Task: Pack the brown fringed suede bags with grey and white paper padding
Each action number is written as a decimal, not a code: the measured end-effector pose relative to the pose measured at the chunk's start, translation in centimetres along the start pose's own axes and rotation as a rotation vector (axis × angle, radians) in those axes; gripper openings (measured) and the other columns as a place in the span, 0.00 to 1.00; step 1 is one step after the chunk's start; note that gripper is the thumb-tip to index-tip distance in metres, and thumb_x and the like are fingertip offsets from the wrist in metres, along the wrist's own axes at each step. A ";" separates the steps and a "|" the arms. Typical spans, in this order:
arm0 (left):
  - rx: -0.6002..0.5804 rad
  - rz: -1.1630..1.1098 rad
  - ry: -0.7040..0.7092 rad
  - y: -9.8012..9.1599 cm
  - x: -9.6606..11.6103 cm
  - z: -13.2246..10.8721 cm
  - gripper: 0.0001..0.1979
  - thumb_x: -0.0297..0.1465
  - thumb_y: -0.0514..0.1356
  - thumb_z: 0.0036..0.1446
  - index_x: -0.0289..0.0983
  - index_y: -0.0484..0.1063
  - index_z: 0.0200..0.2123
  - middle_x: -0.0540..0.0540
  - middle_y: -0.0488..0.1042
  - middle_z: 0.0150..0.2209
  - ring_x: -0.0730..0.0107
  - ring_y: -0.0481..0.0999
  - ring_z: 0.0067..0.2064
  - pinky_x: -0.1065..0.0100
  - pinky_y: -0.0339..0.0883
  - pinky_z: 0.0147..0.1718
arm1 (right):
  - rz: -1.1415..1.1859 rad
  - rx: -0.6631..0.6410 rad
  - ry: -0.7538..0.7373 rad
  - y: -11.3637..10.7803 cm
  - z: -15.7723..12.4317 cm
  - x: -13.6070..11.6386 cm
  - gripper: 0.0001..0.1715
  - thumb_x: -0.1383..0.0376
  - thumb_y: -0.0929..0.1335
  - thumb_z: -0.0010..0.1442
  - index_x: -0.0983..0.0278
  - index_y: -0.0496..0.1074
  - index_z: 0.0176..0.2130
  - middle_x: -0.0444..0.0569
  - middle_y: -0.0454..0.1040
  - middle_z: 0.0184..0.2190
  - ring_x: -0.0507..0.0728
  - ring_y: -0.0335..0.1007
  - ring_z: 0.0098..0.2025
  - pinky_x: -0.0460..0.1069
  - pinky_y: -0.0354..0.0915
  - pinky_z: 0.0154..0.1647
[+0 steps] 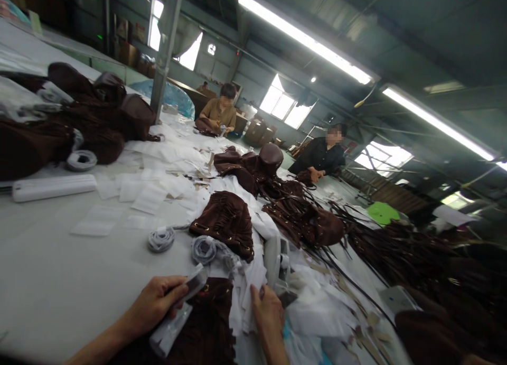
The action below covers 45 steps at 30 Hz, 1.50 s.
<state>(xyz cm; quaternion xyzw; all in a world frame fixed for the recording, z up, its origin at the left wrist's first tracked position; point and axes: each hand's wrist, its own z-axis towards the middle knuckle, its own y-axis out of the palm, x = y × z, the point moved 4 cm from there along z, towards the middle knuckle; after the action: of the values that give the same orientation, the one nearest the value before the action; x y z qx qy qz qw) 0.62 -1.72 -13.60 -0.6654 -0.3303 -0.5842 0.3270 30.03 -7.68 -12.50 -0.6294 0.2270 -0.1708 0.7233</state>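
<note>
My left hand (156, 301) is closed around a small white packet (180, 307) that sticks out above and below the fingers. It hovers over a dark brown fringed piece (206, 323) lying at the table's near edge. My right hand (266, 308) rests with its fingers curled on a heap of white paper sheets (253, 272), thumb and fingertips pressed together at the sheets' edge. Just beyond lies a brown fringed bag (226, 222) with small metal studs. Two grey rolled cords (161, 239) (206, 249) lie beside it.
A long white table (59, 280) runs away to the back. Brown bags are piled at the far left (99, 117) and the middle (253, 167). A white tube (53, 187) lies at the left. Two other people (217, 111) (322, 156) work at the far end. Long brown fringe strips (396, 249) spread at the right.
</note>
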 end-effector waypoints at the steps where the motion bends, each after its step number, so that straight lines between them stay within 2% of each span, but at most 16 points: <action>1: 0.002 0.004 0.000 0.0 -0.1 0.0 0.24 0.51 0.52 0.58 0.34 0.70 0.28 0.54 0.62 0.20 0.75 0.62 0.20 0.75 0.54 0.20 | 0.001 -0.003 -0.010 0.3 0.3 -0.1 0.17 0.58 0.61 0.62 0.65 0.75 0.34 0.55 0.78 0.31 0.59 0.76 0.35 0.48 0.62 0.32; 4: -0.001 0.013 -0.005 0.1 -0.4 0.2 0.25 0.51 0.52 0.57 0.34 0.71 0.29 0.54 0.62 0.19 0.75 0.62 0.20 0.75 0.54 0.21 | 0.009 -0.001 -0.012 0.7 0.7 0.2 0.16 0.63 0.60 0.61 0.65 0.74 0.31 0.55 0.78 0.30 0.59 0.76 0.35 0.47 0.62 0.32; 7: 0.000 0.020 -0.012 0.1 -0.4 0.2 0.25 0.51 0.52 0.57 0.34 0.73 0.30 0.54 0.63 0.19 0.75 0.63 0.20 0.75 0.54 0.20 | 0.021 0.015 0.021 0.5 0.6 0.9 0.19 0.64 0.58 0.62 0.65 0.74 0.31 0.56 0.79 0.29 0.60 0.76 0.32 0.48 0.62 0.30; 10: -0.015 0.016 -0.025 0.2 -0.2 0.3 0.25 0.51 0.52 0.57 0.34 0.73 0.30 0.53 0.63 0.20 0.75 0.63 0.20 0.75 0.54 0.20 | 0.037 0.040 0.050 0.0 0.1 1.4 0.23 0.65 0.54 0.65 0.66 0.74 0.40 0.58 0.79 0.31 0.60 0.77 0.31 0.48 0.62 0.29; 13: -0.030 0.012 -0.037 0.3 -0.1 0.3 0.26 0.51 0.52 0.57 0.33 0.73 0.32 0.53 0.63 0.21 0.75 0.63 0.21 0.76 0.53 0.20 | 0.116 0.086 0.021 -0.7 -0.6 1.2 0.25 0.63 0.52 0.66 0.67 0.69 0.51 0.57 0.80 0.33 0.60 0.77 0.31 0.48 0.63 0.30; 15: -0.033 0.016 -0.034 0.3 0.0 0.3 0.26 0.51 0.52 0.57 0.34 0.74 0.33 0.53 0.62 0.20 0.75 0.62 0.21 0.76 0.53 0.20 | 0.200 0.120 -0.010 -1.2 -1.0 0.9 0.25 0.61 0.53 0.66 0.66 0.68 0.53 0.55 0.80 0.34 0.60 0.77 0.31 0.48 0.64 0.29; 19: -0.033 0.017 -0.029 0.2 0.1 0.2 0.25 0.51 0.52 0.57 0.34 0.73 0.30 0.53 0.62 0.20 0.75 0.62 0.21 0.75 0.54 0.21 | 0.310 0.115 -0.013 -1.7 -1.1 0.2 0.24 0.58 0.54 0.64 0.64 0.71 0.48 0.53 0.80 0.34 0.62 0.78 0.34 0.50 0.65 0.31; 24: -0.031 0.003 -0.030 0.2 0.1 0.2 0.24 0.49 0.52 0.58 0.34 0.73 0.32 0.54 0.62 0.20 0.76 0.61 0.20 0.75 0.53 0.21 | 0.306 0.091 -0.044 -1.5 -0.9 -0.4 0.23 0.57 0.53 0.66 0.64 0.69 0.46 0.53 0.79 0.31 0.62 0.77 0.32 0.50 0.65 0.30; 27: -0.031 0.011 -0.025 0.2 0.0 0.3 0.24 0.49 0.52 0.58 0.33 0.74 0.33 0.54 0.62 0.20 0.75 0.62 0.20 0.75 0.53 0.21 | 0.259 0.083 -0.126 -1.2 -0.8 -0.5 0.20 0.59 0.53 0.67 0.63 0.68 0.40 0.50 0.77 0.26 0.59 0.76 0.29 0.49 0.63 0.28; 29: -0.033 0.009 -0.026 0.2 0.0 0.3 0.23 0.48 0.52 0.59 0.34 0.74 0.35 0.54 0.62 0.20 0.75 0.62 0.21 0.75 0.53 0.21 | 0.207 0.139 -0.225 -1.2 -0.8 -0.5 0.18 0.60 0.54 0.68 0.63 0.68 0.38 0.51 0.78 0.29 0.58 0.76 0.31 0.49 0.65 0.32; 32: -0.043 0.004 -0.027 0.2 0.0 0.2 0.23 0.48 0.52 0.59 0.34 0.74 0.35 0.54 0.62 0.21 0.75 0.62 0.21 0.75 0.53 0.21 | 0.093 0.218 -0.333 -1.2 -0.9 -0.2 0.17 0.64 0.55 0.67 0.65 0.70 0.42 0.53 0.78 0.35 0.58 0.75 0.36 0.50 0.65 0.39; 34: -0.047 0.003 -0.024 0.2 0.1 0.2 0.24 0.48 0.52 0.59 0.33 0.74 0.34 0.54 0.61 0.20 0.76 0.61 0.21 0.75 0.53 0.21 | 0.039 0.208 -0.350 -1.0 -1.0 0.1 0.19 0.68 0.55 0.66 0.65 0.71 0.46 0.53 0.79 0.36 0.58 0.74 0.37 0.49 0.65 0.40; 36: -0.049 0.003 -0.017 0.2 0.3 0.3 0.24 0.48 0.52 0.59 0.33 0.74 0.34 0.54 0.61 0.21 0.76 0.61 0.21 0.75 0.53 0.21 | 0.026 0.171 -0.347 -1.0 -1.1 0.2 0.21 0.71 0.55 0.66 0.65 0.72 0.45 0.53 0.79 0.35 0.58 0.75 0.37 0.49 0.65 0.40; 39: -0.048 0.002 -0.013 0.2 0.2 0.3 0.23 0.48 0.52 0.59 0.33 0.73 0.34 0.54 0.61 0.21 0.76 0.61 0.21 0.75 0.53 0.21 | 0.080 0.124 -0.290 -1.2 -1.2 0.4 0.21 0.65 0.56 0.67 0.64 0.75 0.40 0.52 0.79 0.32 0.58 0.76 0.35 0.47 0.64 0.37; 42: -0.044 0.003 -0.009 0.2 0.0 0.3 0.23 0.48 0.52 0.59 0.33 0.73 0.34 0.53 0.62 0.21 0.76 0.62 0.21 0.75 0.53 0.21 | 0.153 0.138 -0.231 -1.7 -1.3 0.2 0.24 0.59 0.55 0.67 0.63 0.75 0.38 0.53 0.80 0.33 0.58 0.77 0.34 0.47 0.64 0.34; 45: -0.039 -0.004 -0.010 0.2 -0.2 0.4 0.23 0.48 0.52 0.59 0.33 0.73 0.31 0.54 0.61 0.21 0.76 0.61 0.21 0.75 0.52 0.21 | 0.228 0.151 -0.202 -2.2 -1.4 -0.3 0.29 0.52 0.53 0.67 0.63 0.74 0.35 0.53 0.79 0.30 0.59 0.77 0.32 0.48 0.63 0.32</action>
<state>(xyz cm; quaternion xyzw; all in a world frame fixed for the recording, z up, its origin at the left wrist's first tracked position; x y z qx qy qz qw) 0.98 -1.56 -13.85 -0.6737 -0.3218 -0.5880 0.3113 29.11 -9.06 -10.46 -0.5574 0.2096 -0.0397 0.8023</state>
